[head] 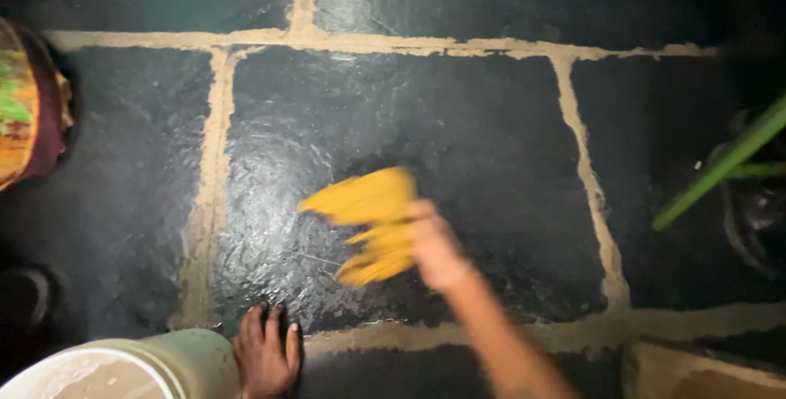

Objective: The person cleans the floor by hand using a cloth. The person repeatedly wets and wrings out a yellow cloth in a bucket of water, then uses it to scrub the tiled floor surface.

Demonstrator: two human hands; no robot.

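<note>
- Head view: a yellow cloth sits over the middle dark stone slab of the wet floor, blurred by motion.
- The right hand clenches the cloth's trailing edge, so the loose end spreads flat against the stone.
- The left hand is out of view.
- A bare foot rests beside a pale bucket, near the cloth.
- A green pole leans at the right edge.
</note>
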